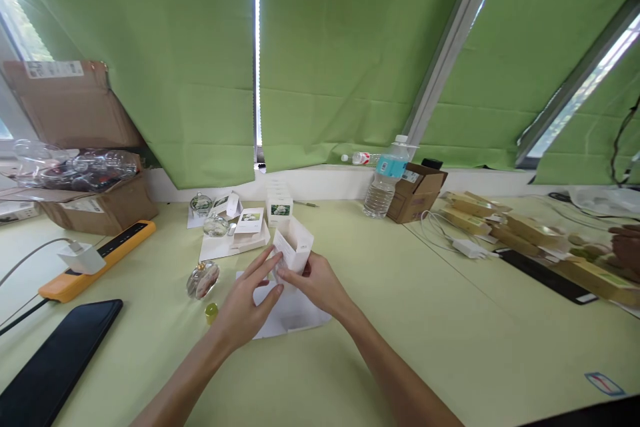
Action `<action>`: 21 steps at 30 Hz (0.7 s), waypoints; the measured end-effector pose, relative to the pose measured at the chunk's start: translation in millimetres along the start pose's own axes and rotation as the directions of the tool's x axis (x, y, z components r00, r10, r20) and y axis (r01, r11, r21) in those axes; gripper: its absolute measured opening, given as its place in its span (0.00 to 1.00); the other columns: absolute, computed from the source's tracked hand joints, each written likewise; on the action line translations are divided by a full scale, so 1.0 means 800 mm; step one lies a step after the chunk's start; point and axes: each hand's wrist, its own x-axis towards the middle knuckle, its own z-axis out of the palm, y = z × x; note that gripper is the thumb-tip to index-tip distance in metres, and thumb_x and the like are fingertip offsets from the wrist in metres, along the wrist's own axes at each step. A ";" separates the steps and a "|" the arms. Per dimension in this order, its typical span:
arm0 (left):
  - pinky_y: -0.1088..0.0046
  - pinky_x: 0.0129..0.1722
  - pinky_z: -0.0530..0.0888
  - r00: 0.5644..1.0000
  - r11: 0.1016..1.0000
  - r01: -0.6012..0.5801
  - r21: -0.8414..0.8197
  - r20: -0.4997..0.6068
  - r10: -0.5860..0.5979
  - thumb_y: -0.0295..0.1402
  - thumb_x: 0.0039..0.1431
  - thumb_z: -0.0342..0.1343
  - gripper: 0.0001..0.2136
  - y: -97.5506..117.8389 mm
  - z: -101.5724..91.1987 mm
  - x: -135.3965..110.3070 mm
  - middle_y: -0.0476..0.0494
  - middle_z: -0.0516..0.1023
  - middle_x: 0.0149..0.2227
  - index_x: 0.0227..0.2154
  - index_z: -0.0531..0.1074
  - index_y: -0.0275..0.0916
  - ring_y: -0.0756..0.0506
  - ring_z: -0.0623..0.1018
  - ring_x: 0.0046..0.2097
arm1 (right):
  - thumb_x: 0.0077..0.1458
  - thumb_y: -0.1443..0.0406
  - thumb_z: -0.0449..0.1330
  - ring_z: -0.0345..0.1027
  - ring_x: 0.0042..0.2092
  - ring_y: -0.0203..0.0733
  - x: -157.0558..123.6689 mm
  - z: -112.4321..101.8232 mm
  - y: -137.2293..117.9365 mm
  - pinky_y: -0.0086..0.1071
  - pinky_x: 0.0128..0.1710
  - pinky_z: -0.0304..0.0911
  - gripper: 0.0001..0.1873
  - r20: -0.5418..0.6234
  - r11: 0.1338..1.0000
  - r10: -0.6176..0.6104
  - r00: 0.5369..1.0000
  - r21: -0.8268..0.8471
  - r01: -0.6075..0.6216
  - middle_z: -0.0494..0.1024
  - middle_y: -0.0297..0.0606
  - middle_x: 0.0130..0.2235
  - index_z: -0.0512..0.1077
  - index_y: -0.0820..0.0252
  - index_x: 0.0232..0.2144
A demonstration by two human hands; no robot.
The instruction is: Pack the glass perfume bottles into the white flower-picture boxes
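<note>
A small white carton point(295, 245), open at the top and tilted, is held above the table in my right hand point(320, 280), with the thumb on its near face and the fingers behind. My left hand point(245, 303) touches the carton's left side with outstretched fingers, its thumb apart below. Beneath both hands lies a white paper sheet point(300, 317). Left of my left hand are a round glass perfume bottle point(203, 279) and a yellow-green cap point(211, 313). Farther back, another glass bottle point(216, 225) lies beside a flattened white carton point(250, 221). Whether anything is inside the held carton is hidden.
A row of white cartons point(279, 207) stands near the wall. On the left are an orange power strip point(105, 260), a black phone point(60, 360) and a cardboard box point(105, 203). A water bottle point(385, 183), a brown box point(416, 193) and gold boxes point(533, 228) are right.
</note>
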 end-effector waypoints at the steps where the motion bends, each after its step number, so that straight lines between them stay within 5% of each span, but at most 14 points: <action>1: 0.61 0.51 0.72 1.000 1.000 0.010 0.016 -0.007 -0.010 0.39 0.57 0.54 0.21 0.000 -0.002 0.001 0.49 0.58 0.63 0.55 0.66 0.53 0.37 0.63 0.60 | 0.50 0.54 0.61 0.69 0.35 0.43 0.001 -0.001 0.001 0.32 0.31 0.64 0.19 -0.018 1.000 -0.003 1.000 0.007 0.003 0.77 0.38 0.35 0.72 0.61 0.40; 7: 0.64 0.42 0.76 0.995 0.992 0.042 0.120 -0.090 -0.031 0.41 0.58 0.53 0.13 0.000 -0.008 0.004 0.46 0.67 0.57 0.45 0.73 0.49 0.40 0.76 0.46 | 0.50 0.58 0.61 0.72 0.39 0.44 0.020 -0.027 0.019 0.35 0.36 0.67 0.19 -0.255 0.997 -0.027 0.966 0.068 0.046 0.77 0.42 0.42 0.69 0.60 0.43; 11: 0.68 0.34 0.73 0.995 0.965 0.093 0.247 -0.061 -0.080 0.42 0.58 0.52 0.10 0.000 -0.008 0.006 0.46 0.78 0.39 0.36 0.76 0.46 0.43 0.77 0.35 | 0.49 0.58 0.61 0.73 0.39 0.45 0.036 -0.060 0.048 0.35 0.34 0.68 0.19 -0.414 1.000 0.016 0.910 0.017 -0.010 0.76 0.45 0.44 0.67 0.60 0.43; 15: 0.71 0.30 0.69 0.996 0.913 0.093 0.398 -0.042 -0.084 0.42 0.58 0.49 0.12 0.000 -0.010 0.006 0.48 0.79 0.29 0.28 0.75 0.45 0.44 0.75 0.30 | 0.48 0.61 0.61 0.73 0.40 0.46 0.046 -0.084 0.081 0.37 0.35 0.68 0.21 -0.458 0.995 0.066 0.886 -0.038 -0.094 0.76 0.46 0.43 0.65 0.62 0.45; 21: 0.72 0.27 0.67 0.970 0.900 0.209 0.382 -0.199 -0.141 0.45 0.56 0.50 0.14 -0.006 -0.028 0.012 0.48 0.79 0.27 0.31 0.76 0.44 0.43 0.78 0.29 | 0.46 0.66 0.61 0.73 0.39 0.45 0.048 -0.094 0.099 0.35 0.35 0.67 0.18 -0.427 0.978 0.105 0.898 -0.121 -0.172 0.77 0.45 0.40 0.66 0.62 0.41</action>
